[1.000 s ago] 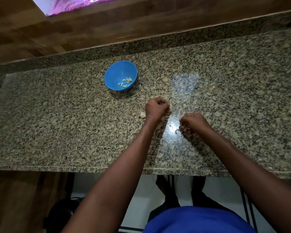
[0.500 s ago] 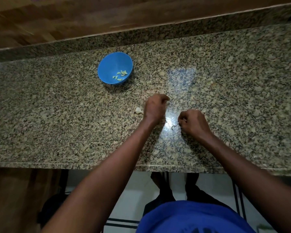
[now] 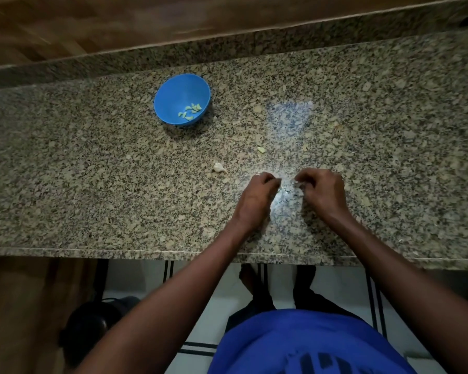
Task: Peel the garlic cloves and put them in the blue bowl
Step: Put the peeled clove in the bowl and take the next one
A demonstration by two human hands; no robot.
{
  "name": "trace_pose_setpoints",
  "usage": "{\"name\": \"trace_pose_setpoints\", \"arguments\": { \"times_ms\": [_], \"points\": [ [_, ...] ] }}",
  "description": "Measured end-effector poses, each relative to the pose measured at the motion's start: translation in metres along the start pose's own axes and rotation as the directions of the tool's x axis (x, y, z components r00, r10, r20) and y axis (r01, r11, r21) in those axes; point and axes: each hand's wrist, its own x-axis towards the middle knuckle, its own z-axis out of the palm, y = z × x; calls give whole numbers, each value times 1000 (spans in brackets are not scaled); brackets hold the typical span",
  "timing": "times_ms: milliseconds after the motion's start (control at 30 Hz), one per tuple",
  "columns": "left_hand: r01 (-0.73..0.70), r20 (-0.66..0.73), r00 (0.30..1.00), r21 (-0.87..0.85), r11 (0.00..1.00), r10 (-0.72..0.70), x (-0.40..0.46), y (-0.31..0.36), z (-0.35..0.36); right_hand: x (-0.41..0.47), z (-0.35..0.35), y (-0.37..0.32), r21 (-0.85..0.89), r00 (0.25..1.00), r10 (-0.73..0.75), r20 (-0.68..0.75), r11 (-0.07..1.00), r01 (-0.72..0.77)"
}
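While both hands work close together over the bright glare patch near the front of the granite counter (image 3: pixel 65 168), the left hand (image 3: pixel 257 194) and the right hand (image 3: pixel 323 188) face each other with curled fingers, their fingertips nearly meeting. Something small and pale seems pinched between them at the glare, but blur and reflection hide it, so whether either hand truly grips a clove or only skin cannot be told. Thin curled scraps of garlic skin (image 3: pixel 288 197) lie on the counter between and just below the two hands.

An unpeeled garlic clove (image 3: pixel 219 167), whitish with a pointed tail, lies on the counter at about ten o'clock from the left hand, near it but not touching. A small yellowish garlic piece (image 3: pixel 261 150) sits at twelve o'clock from the left hand, a little farther off, alone on the stone.

At roughly eleven o'clock from both hands, well apart from them, stands the blue bowl (image 3: pixel 173 93), upright toward the back of the counter. Several peeled garlic cloves (image 3: pixel 191 111), pale yellow-green, lie gathered in its bottom on the side nearest the hands.

Behind the counter runs a low granite upstand with a wooden wall (image 3: pixel 92 20) above it. Below the counter's front edge show the person's blue shirt (image 3: pixel 295 344) and a tiled floor (image 3: pixel 222 298) with dark lines.
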Motion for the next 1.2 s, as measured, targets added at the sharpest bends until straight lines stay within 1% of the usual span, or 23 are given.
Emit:
{"name": "trace_pose_setpoints", "arguments": {
  "times_ms": [33, 100, 167, 234, 267, 300, 334, 400, 467, 534, 601, 734, 868, 901, 934, 968, 1001, 1034, 1068, 1101, 1134, 1168, 1201],
  "points": [
    [83, -19, 996, -62, 995, -84, 2, -1, -5, 0, 1, 2, -12, 1000, -1, -13, 1000, 0],
    [145, 7, 989, -46, 988, -145, 6, 3, -12, 0, 3, 5, -57, 1000, 14, -7, 998, -15],
    [119, 104, 987, 32, 992, -122, 6, 14, -14, -2, 5, 7, -106, 999, 33, 26, 994, -30],
    [34, 169, 984, 104, 994, -51, 3, 27, -8, -7, 9, 10, -155, 999, 20, 49, 988, -12],
    [-25, 146, 989, 113, 993, 8, 1, 28, 0, -10, 11, 11, -176, 999, 1, 49, 984, 8],
    [-43, 117, 992, 56, 998, 36, -4, 33, 4, -13, 13, 12, -195, 999, -26, 47, 980, 35],
    [-50, 57, 997, 60, 997, 47, -9, 32, 12, -15, 14, 12, -205, 997, -59, 41, 977, 66],
    [-66, -21, 997, 153, 986, 70, -17, 34, 20, -14, 15, 14, -218, 993, -112, 28, 969, 116],
    [-83, -94, 991, 166, 983, 100, -23, 31, 22, -12, 15, 14, -231, 990, -134, 33, 963, 138],
    [-74, -101, 991, 179, 981, 93, -26, 29, 18, -9, 17, 14, -238, 990, -134, 41, 961, 140],
    [-21, -120, 992, 190, 982, 44, -26, 24, 11, -8, 18, 13, -220, 993, -112, 43, 968, 119],
    [175, -190, 971, 165, 971, -143, -24, 16, 1, -10, 16, 13, -133, 995, -91, 34, 987, 95],
    [213, -192, 965, 164, 963, -181, -27, 14, 5, -12, 18, 13, -168, 994, -96, 56, 980, 104],
    [237, -173, 961, 127, 963, -214, -29, 18, 6, -11, 17, 11, -189, 992, -102, 68, 975, 113],
    [277, -128, 954, 41, 960, -270, -30, 23, 6, -10, 17, 10, -193, 992, -98, 82, 975, 112],
    [342, -67, 934, -106, 934, -350, -33, 29, 1, -10, 17, 7, -167, 992, -73, 102, 982, 90],
    [420, -11, 895, -314, 852, -445, -34, 36, -6, -9, 17, 5, -105, 992, -29, 121, 994, 42],
    [475, 48, 843, -535, 699, -536, -35, 40, -14, -9, 18, 4, 5, 989, 37, 144, 999, -38],
    [488, 106, 786, -709, 508, -609, -37, 42, -22, -10, 18, 2, 167, 973, 133, 189, 972, -165],
    [480, 156, 737, -806, 347, -658, -38, 41, -30, -12, 18, -2, 346, 939, 224, 262, 886, -308],
    [472, 190, 697, -848, 242, -691, -42, 37, -37, -14, 18, -5, 482, 894, 282, 349, 764, -429],
    [459, 218, 674, -872, 168, -706, -46, 34, -44, -15, 18, -9, 563, 860, 299, 414, 657, -500],
    [438, 245, 662, -893, 100, -708, -52, 30, -52, -14, 19, -12, 600, 840, 296, 454, 596, -534]
  ]
}}
